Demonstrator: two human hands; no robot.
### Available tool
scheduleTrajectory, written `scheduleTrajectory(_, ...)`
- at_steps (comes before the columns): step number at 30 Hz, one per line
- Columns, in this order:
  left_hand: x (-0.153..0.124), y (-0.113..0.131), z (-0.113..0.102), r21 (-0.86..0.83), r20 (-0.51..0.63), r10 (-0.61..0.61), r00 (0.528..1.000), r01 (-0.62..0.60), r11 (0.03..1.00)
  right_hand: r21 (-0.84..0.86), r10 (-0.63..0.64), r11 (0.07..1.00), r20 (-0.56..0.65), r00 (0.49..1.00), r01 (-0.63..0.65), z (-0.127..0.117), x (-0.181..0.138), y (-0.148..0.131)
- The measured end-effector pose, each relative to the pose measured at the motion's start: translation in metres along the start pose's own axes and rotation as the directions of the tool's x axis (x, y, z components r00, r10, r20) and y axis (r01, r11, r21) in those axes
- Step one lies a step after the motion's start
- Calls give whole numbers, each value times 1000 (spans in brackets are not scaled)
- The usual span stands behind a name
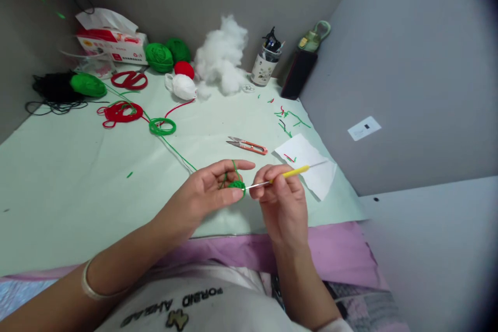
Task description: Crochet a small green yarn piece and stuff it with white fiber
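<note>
My left hand [212, 189] pinches a small green crochet piece [236, 185] between thumb and fingers, with green yarn looped over the index finger. The green yarn strand [177, 150] runs back across the table to a small green coil [162, 126]. My right hand [280, 192] grips a crochet hook with a yellow handle [294, 171]; its metal tip touches the green piece. Both hands hover over the table's near edge.
Orange thread snips [247, 144] and a white paper sheet [307, 163] lie just beyond my hands. Further back are red yarn [120, 112], green yarn balls [159, 57], white stuffing [222, 57], red scissors [129, 80], a tissue box [112, 41], a pen cup [265, 64].
</note>
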State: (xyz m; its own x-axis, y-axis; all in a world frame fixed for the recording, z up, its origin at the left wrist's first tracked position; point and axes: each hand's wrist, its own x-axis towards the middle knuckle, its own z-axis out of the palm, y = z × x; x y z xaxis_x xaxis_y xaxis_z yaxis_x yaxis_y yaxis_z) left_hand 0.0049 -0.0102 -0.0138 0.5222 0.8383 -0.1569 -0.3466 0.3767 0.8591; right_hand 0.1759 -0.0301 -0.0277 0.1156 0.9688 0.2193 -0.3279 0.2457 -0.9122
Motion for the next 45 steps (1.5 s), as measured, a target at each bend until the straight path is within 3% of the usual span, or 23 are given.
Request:
scheduleTrajectory(5, -2, -4, -1, 153, 34, 48, 998, -53, 987, -179, -188, 965, 27, 982, 190, 2, -6, 6)
scheduleTrajectory(13, -3, -4, 1, 227, -69, 56, 996, -39, 973, -210, -219, 948, 114, 969, 239, 2, -5, 3)
scheduleTrajectory(18, -2, -3, 1, 193, -40, 84, 996, -74, 978, -233, -229, 942, 79, 970, 241, 0, -5, 5)
scheduleTrajectory(27, -1, -1, 1, 236, -75, 120, 990, -99, 967, 80, -27, 996, 16, 1000, 25, 3, 0, 3)
scheduleTrajectory(31, 0, -1, -1, 289, -70, 136, 988, -110, 951, 61, -47, 997, 53, 997, 44, 2, 0, 2)
scheduleTrajectory(34, 0, -1, -2, 369, -74, 170, 983, -131, 920, -57, -131, 989, 75, 989, 135, 0, -3, 1)
scheduleTrajectory(37, -3, -1, -2, 498, -83, 229, 970, -159, 853, -244, -272, 924, 123, 954, 295, -1, -7, -2)
scheduleTrajectory(40, -5, 0, -1, 634, -75, 318, 945, -201, 747, -391, -361, 812, 248, 899, 434, -1, -10, -7)
scheduleTrajectory(45, -5, 1, 2, 772, -6, 418, 908, -261, 580, -536, -458, 553, 444, 770, 638, -2, -13, -7)
